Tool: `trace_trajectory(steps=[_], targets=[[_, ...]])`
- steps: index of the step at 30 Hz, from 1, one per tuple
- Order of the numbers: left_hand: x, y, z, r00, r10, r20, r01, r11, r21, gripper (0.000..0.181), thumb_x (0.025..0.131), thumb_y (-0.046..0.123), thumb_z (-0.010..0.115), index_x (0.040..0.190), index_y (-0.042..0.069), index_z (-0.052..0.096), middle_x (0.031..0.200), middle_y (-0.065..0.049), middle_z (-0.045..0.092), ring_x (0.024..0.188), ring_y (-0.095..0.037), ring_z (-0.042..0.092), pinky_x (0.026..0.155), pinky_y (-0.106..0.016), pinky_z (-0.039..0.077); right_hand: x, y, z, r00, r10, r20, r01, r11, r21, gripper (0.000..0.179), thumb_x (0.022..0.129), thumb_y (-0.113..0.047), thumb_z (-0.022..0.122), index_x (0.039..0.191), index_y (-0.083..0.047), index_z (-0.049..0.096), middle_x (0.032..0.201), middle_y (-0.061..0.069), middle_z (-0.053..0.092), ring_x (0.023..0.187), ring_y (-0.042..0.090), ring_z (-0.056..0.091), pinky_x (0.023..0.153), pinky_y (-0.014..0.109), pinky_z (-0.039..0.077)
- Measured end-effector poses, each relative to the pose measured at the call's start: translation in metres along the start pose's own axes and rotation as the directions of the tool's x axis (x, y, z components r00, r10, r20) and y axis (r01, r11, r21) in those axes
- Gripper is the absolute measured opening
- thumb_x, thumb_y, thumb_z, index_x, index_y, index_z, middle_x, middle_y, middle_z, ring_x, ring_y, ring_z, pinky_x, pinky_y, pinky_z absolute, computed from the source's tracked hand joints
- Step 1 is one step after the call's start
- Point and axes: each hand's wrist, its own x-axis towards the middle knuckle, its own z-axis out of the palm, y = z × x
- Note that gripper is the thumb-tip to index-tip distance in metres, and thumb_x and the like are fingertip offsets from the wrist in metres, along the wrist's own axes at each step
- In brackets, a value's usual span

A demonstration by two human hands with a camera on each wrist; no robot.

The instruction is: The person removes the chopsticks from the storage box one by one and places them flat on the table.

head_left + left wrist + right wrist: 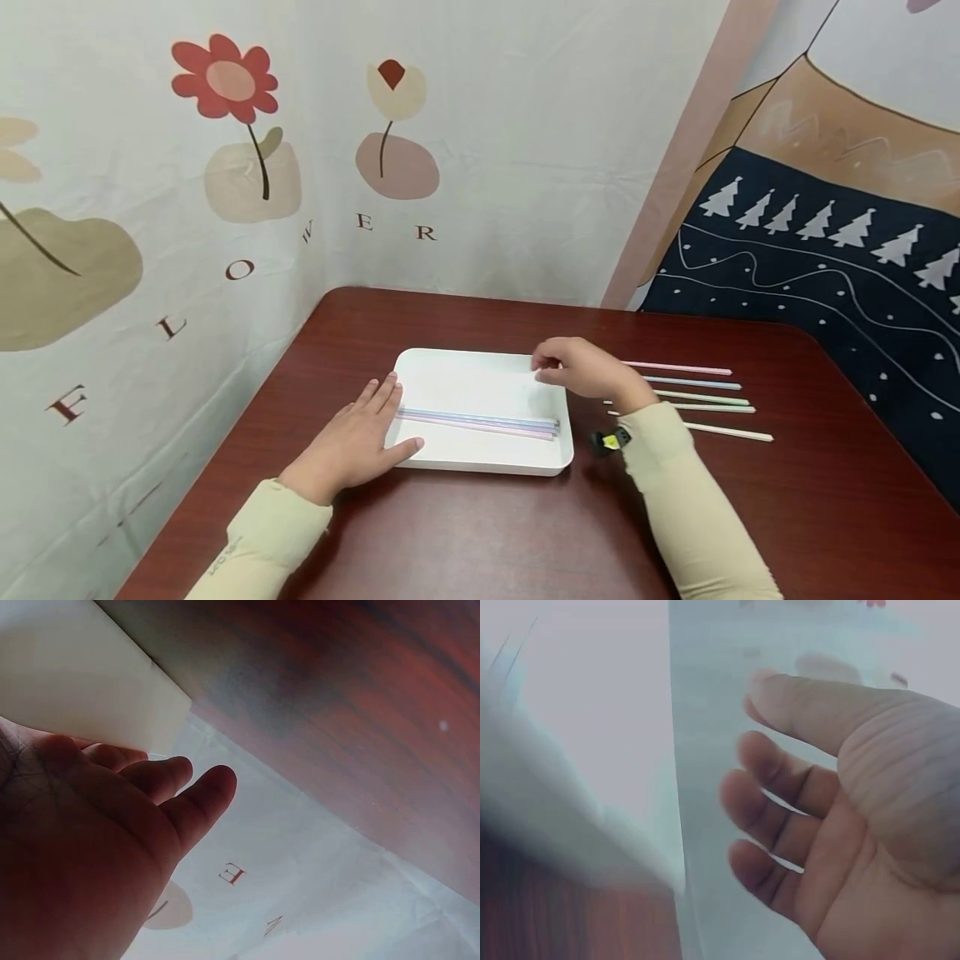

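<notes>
Head view | left hand [356,442]: fingers straight, touching the left side of the tray [465,379] | right hand [588,368]: fingers loosely bent, holding nothing, at its far right corner | straws [480,422] inside; more straws [705,397] on the table [487,533], right of it

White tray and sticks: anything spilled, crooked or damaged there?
Nothing stands out. The grouped sticks in the white tray lie close together; the loose sticks on the table to its right, partly hidden, lie roughly parallel. No damage shows.
</notes>
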Motion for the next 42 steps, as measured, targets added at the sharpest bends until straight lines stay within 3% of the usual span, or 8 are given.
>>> trace_trajectory(steps=[8, 14, 19, 29, 42], targets=[[0.003, 0.003, 0.002, 1.0, 0.008, 0.004, -0.008, 1.0, -0.002, 0.1, 0.092, 0.074, 0.041, 0.153, -0.004, 0.029, 0.163, -0.017, 0.016, 0.147, -0.042, 0.018, 0.11, -0.061, 0.029, 0.042, -0.02, 0.037, 0.98, -0.095, 0.175, 0.059, 0.978, 0.2, 0.003, 0.095, -0.014, 0.068, 0.098, -0.015, 0.068, 0.088, -0.006, 0.063, 0.083, 0.013, 0.056, 0.072, 0.03, 0.048], [0.004, 0.004, 0.003, 1.0, 0.003, 0.007, -0.003, 1.0, 0.001, 0.098, 0.093, 0.071, 0.045, 0.153, -0.004, 0.029, 0.164, -0.016, 0.016, 0.147, -0.042, 0.018, 0.109, -0.061, 0.03, 0.056, -0.023, 0.059, 0.956, -0.133, 0.26, 0.05, 0.952, 0.303, 0.006, 0.094, -0.007, 0.067, 0.095, -0.013, 0.069, 0.084, -0.005, 0.061, 0.079, 0.012, 0.054, 0.071, 0.027, 0.047], [0.003, 0.004, 0.001, 1.0, -0.009, 0.002, 0.009, 1.0, 0.007, 0.095, 0.093, 0.067, 0.05, 0.154, -0.004, 0.029, 0.164, -0.016, 0.015, 0.147, -0.042, 0.018, 0.109, -0.062, 0.03, 0.058, -0.023, 0.067, 0.948, -0.123, 0.292, 0.032, 0.955, 0.295, 0.012, 0.093, -0.003, 0.065, 0.092, -0.014, 0.069, 0.081, -0.005, 0.06, 0.076, 0.01, 0.052, 0.069, 0.025, 0.045], [0.002, 0.001, 0.003, 1.0, -0.009, 0.0, 0.009, 1.0, 0.008, 0.097, 0.092, 0.071, 0.046, 0.154, -0.003, 0.028, 0.164, -0.015, 0.015, 0.148, -0.041, 0.018, 0.11, -0.06, 0.031, 0.063, -0.028, 0.074, 0.947, -0.064, 0.316, 0.005, 0.983, 0.183, 0.012, 0.094, -0.006, 0.065, 0.091, -0.017, 0.07, 0.077, -0.008, 0.057, 0.072, 0.006, 0.05, 0.067, 0.023, 0.043], [0.002, 0.0, 0.002, 1.0, -0.006, -0.004, 0.006, 1.0, 0.018, 0.098, 0.093, 0.071, 0.044, 0.153, -0.004, 0.03, 0.163, -0.017, 0.016, 0.147, -0.043, 0.018, 0.108, -0.061, 0.032, 0.065, -0.027, 0.078, 0.968, -0.039, 0.249, 0.011, 0.993, 0.114, 0.015, 0.094, -0.008, 0.064, 0.087, -0.021, 0.068, 0.072, -0.01, 0.056, 0.068, 0.005, 0.049, 0.065, 0.023, 0.043]])
